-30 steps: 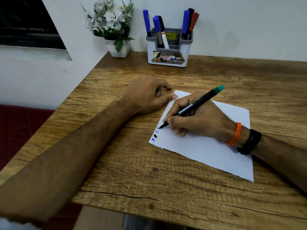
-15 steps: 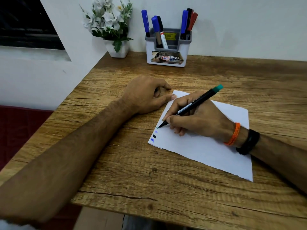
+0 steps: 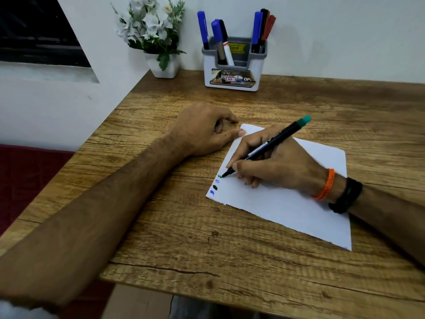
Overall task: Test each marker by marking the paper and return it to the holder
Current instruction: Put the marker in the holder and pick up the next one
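Currently the right hand [image 3: 273,164] grips the green marker [image 3: 266,148], tip on the paper [image 3: 287,203]; the left hand [image 3: 204,132], curled, its contents unclear, touches one corner, so a firm stroke might shift the sheet.

black marker [image 3: 271,148] with teal end, white paper [image 3: 287,203] with green, blue, black marks, brown wood-grain table [image 3: 230,261], white holder [image 3: 232,72] grey rim, blue, black, red markers, orange wristband [image 3: 325,185], white flowers [image 3: 149,21]
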`<state>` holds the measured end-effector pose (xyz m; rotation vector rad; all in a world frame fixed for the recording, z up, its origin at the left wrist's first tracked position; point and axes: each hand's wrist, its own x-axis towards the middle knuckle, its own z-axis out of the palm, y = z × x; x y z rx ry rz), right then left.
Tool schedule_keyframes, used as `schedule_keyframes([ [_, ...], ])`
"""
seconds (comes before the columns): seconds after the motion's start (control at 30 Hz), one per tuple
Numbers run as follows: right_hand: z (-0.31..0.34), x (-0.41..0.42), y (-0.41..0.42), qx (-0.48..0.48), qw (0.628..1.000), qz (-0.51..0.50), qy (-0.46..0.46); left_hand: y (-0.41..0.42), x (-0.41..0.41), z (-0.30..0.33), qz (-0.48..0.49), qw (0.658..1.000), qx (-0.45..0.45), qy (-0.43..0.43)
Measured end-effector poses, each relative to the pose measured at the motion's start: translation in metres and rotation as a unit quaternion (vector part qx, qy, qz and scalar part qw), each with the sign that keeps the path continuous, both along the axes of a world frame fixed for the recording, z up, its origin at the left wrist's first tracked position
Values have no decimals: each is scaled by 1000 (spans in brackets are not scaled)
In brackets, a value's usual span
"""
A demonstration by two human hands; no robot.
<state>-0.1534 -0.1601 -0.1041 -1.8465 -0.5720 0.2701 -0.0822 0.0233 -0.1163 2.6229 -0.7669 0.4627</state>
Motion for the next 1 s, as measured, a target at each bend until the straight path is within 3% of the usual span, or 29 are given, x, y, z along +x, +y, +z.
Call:
schedule_keyframes([
  [0.17,-3,2,-1,17,1000,-3,4,0,-1,1,0,1000,1,4],
  [0.4,5,14,-4,181,980,-52,65,2,-3,4,4,999,-9,38],
  [0.6,17,26,-13,150,980,-130,-14,7,-3,15,16,980,-122,153],
  [0.73,12,31,-19,149,976,-160,3,8,-7,19,-9,953,-197,230],
  [1.0,13,40,-29,211,965,-142,65,7,-6,21,-34,935,-276,222],
])
